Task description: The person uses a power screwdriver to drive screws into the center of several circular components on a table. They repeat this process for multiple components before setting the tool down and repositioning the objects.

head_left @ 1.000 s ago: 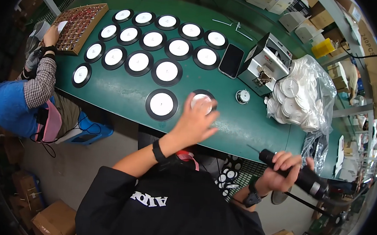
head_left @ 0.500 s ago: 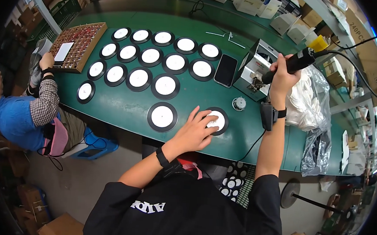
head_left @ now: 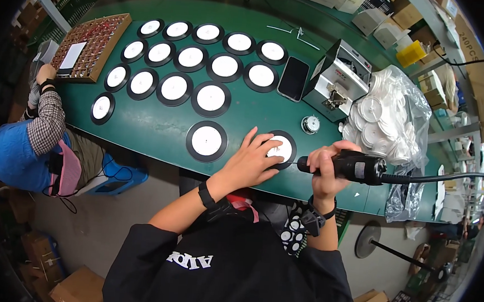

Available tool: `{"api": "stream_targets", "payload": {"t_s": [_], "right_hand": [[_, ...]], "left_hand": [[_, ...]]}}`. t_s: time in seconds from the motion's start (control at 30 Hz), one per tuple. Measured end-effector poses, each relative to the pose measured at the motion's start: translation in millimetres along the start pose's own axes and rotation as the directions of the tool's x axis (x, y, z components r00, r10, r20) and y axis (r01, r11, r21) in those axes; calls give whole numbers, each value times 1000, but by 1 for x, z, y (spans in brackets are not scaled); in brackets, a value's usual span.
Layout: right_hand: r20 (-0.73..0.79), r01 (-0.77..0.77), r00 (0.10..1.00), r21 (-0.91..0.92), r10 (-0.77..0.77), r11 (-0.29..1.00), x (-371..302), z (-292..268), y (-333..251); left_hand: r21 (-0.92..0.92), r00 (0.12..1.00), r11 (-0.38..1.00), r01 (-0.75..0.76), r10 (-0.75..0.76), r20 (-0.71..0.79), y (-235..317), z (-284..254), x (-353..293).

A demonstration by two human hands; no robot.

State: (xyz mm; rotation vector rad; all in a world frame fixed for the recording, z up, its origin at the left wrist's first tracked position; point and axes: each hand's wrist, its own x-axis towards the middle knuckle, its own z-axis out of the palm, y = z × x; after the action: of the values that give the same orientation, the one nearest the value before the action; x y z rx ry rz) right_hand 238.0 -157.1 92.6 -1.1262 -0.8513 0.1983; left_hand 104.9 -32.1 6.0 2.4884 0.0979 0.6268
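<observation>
My left hand [head_left: 249,164] lies with fingers spread on a white disc with a black rim [head_left: 281,146], pressing on it near the table's front edge. My right hand [head_left: 328,171] is wrapped round a black corded electric screwdriver [head_left: 360,167], held almost level. Its thin bit points left at the edge of that disc; whether they touch I cannot tell. Left of my left hand rests a similar disc [head_left: 207,140]. Beyond the screwdriver stand a small round metal part [head_left: 310,124] and a silver screw-feeder-like machine [head_left: 336,82].
Several more black-rimmed discs [head_left: 224,67] lie in rows on the green table [head_left: 159,131]. A phone [head_left: 293,79] lies by the machine. White plastic parts [head_left: 381,121] fill a clear bag at right. At left, a person in blue [head_left: 17,149] sits by a partitioned box [head_left: 95,45].
My right hand has brought the screwdriver down from the machine toward the disc, turning it level. My left hand stays on the disc.
</observation>
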Motion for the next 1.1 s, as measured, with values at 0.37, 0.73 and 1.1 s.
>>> {"api": "stream_targets", "payload": {"t_s": [0.37, 0.73, 1.1], "right_hand": [[71, -87, 994, 29, 85, 996, -1, 9, 16], [69, -126, 990, 45, 122, 991, 7, 3, 12], [-184, 194, 962, -59, -201, 979, 171, -33, 11]], "left_hand": [[-6, 1000, 1000, 4, -4, -2, 1, 0, 0], [-1, 997, 997, 77, -77, 8, 13, 12, 11], [-95, 998, 995, -25, 30, 53, -10, -4, -3]]}}
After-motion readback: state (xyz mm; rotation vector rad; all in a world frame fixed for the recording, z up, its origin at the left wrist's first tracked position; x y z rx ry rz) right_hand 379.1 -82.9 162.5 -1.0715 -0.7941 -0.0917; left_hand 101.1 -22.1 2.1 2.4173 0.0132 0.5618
